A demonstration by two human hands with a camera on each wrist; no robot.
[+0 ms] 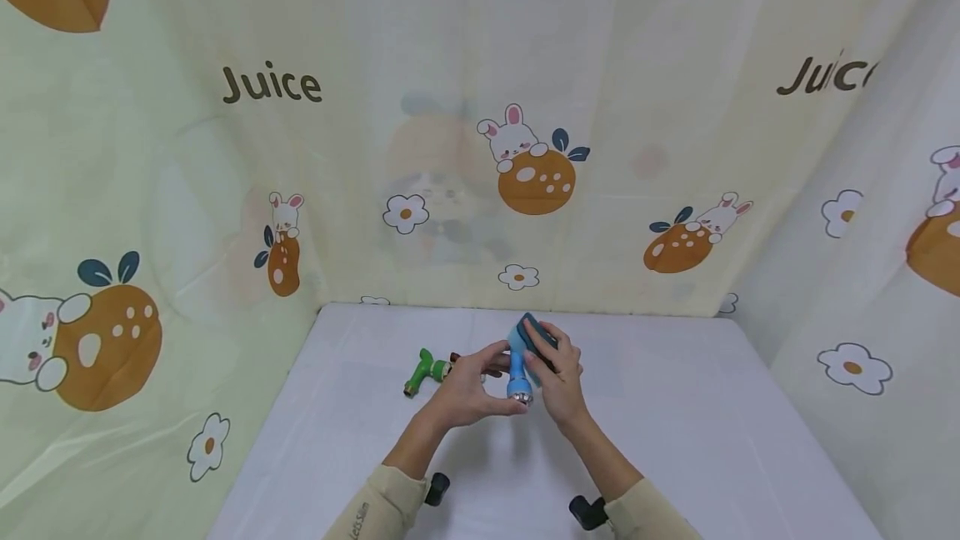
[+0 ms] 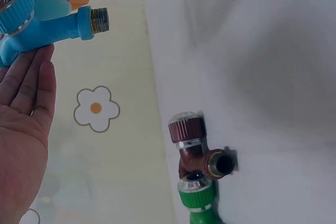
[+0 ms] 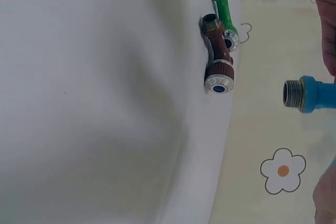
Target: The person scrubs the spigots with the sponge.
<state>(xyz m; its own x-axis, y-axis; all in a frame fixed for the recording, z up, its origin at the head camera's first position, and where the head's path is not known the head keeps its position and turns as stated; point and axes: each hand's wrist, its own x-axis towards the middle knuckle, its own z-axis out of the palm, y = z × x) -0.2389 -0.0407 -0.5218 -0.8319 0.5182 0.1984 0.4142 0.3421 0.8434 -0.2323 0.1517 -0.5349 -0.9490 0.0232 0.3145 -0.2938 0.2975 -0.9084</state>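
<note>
A blue water tap (image 1: 518, 369) is held above the table between both hands. My left hand (image 1: 467, 390) grips it, thumb at the silver-ringed knob end and fingers on the far side. In the left wrist view, the threaded metal outlet of the blue tap (image 2: 63, 27) points right. My right hand (image 1: 561, 377) holds a dark and light teal sponge (image 1: 538, 338) against the tap's upper side. The right wrist view shows only the threaded end of the blue tap (image 3: 315, 94) and parts of hands at its edge.
Left of the hands, a green tap (image 1: 426, 369) lies on the white-covered table (image 1: 675, 415). Touching it is a dark red-brown tap (image 2: 194, 153), partly hidden by my left hand in the head view. A printed curtain (image 1: 337, 173) rises behind the table.
</note>
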